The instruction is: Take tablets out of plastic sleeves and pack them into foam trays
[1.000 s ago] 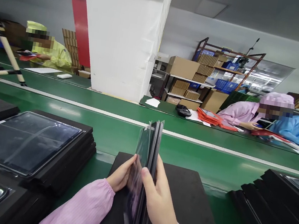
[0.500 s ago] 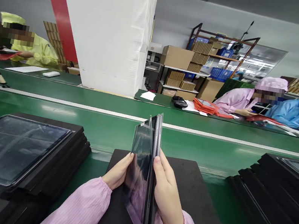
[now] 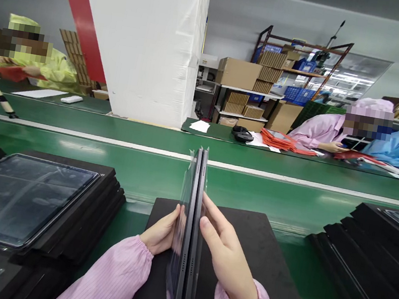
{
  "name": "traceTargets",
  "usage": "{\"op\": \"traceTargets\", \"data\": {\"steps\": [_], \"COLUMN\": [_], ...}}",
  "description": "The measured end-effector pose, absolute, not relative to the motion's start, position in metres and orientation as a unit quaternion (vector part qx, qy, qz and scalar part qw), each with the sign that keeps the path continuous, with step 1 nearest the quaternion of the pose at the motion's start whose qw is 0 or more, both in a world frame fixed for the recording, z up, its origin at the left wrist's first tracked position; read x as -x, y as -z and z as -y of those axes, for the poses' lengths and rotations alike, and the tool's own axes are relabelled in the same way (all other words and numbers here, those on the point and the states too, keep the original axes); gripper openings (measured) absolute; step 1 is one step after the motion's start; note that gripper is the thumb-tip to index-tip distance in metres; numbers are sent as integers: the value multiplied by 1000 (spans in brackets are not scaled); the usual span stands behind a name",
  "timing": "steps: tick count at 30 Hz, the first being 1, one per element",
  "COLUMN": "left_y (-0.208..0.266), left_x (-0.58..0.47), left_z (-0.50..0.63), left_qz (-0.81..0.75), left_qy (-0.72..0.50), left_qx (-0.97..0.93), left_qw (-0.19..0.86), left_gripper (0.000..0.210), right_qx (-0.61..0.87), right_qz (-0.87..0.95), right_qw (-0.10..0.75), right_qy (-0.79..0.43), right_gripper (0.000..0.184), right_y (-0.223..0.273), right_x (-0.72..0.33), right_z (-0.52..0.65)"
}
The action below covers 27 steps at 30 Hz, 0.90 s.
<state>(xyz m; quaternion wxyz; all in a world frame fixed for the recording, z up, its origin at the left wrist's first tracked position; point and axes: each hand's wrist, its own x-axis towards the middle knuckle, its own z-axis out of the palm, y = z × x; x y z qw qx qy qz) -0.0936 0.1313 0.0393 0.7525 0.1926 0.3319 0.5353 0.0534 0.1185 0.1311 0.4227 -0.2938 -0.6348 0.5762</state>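
Two thin dark tablets [image 3: 189, 229] stand on edge, pressed side by side between my hands, their narrow edges with speaker holes facing me. Clear film [image 3: 176, 248] covers the left one's screen and sticks out past its edges. My left hand [image 3: 162, 231] grips them from the left, thumb on the film and the other fingers mostly hidden. From the right, my right hand [image 3: 230, 251] presses the outer face with thumb and fingers. Beneath them lies a black foam pad [image 3: 245, 239]; whether the tablets touch it I cannot tell.
At left, a film-covered tablet [image 3: 19, 198] lies on stacked black foam trays [image 3: 97, 214]. More black trays [image 3: 359, 268] are stacked at right. A green conveyor belt [image 3: 141, 175] runs across. Beyond it, co-workers handle orange sleeves [image 3: 281, 140] and other items.
The tablets have turned from showing the left screen at an angle to nearly edge-on, and shifted slightly left. My right hand's fingers have spread a little on the outer face.
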Motion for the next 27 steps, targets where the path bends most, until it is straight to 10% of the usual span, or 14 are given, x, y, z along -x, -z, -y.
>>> {"op": "traceTargets", "data": {"steps": [27], "left_y": [-45], "left_x": [94], "left_z": [-126], "left_qz": [-348], "left_qy": [-537], "left_qx": [-212], "left_qw": [738], "left_gripper": [32], "right_qx": [263], "right_qz": [651], "right_qw": [373], "right_qy": [-607], "right_gripper": [55], "right_y": [-132], "right_x": [-74], "right_z": [-125]}}
